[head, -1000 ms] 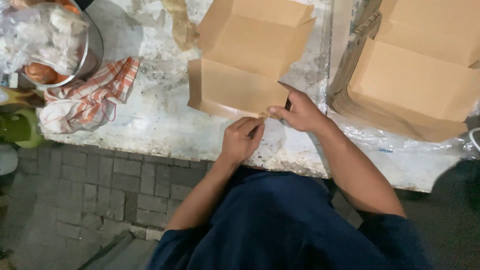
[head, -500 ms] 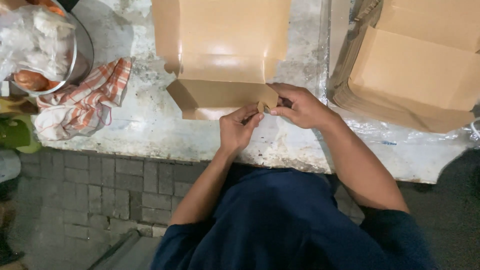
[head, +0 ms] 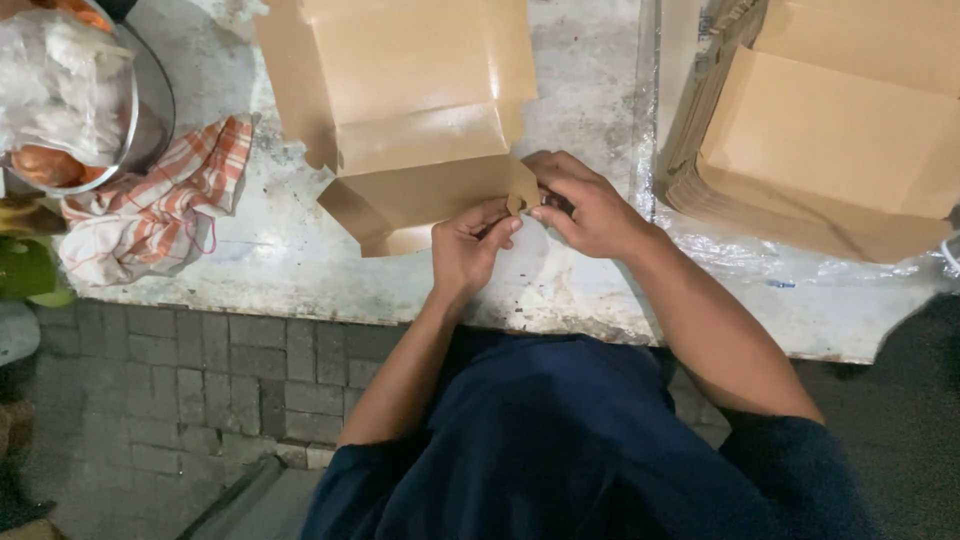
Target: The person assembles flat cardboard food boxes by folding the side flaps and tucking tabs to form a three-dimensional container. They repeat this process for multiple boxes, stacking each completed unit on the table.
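Observation:
A brown cardboard box [head: 415, 110] lies unfolded and open on the worn grey table [head: 290, 260], its near wall standing up toward me. My left hand [head: 470, 245] and my right hand [head: 590, 205] meet at the box's near right corner. Both pinch the small corner flap [head: 520, 200] between fingertips and thumbs. The rest of the box rests flat behind my hands.
A stack of flat brown cardboard boxes [head: 830, 130] sits at the right on clear plastic wrap. An orange-checked cloth [head: 160, 205] lies at the left beside a metal bowl [head: 150, 110] holding a plastic bag. Paving bricks [head: 190, 370] show below the table edge.
The box has turned and opened out flatter in front of me. Both hands have stayed on its near right corner, working the flap.

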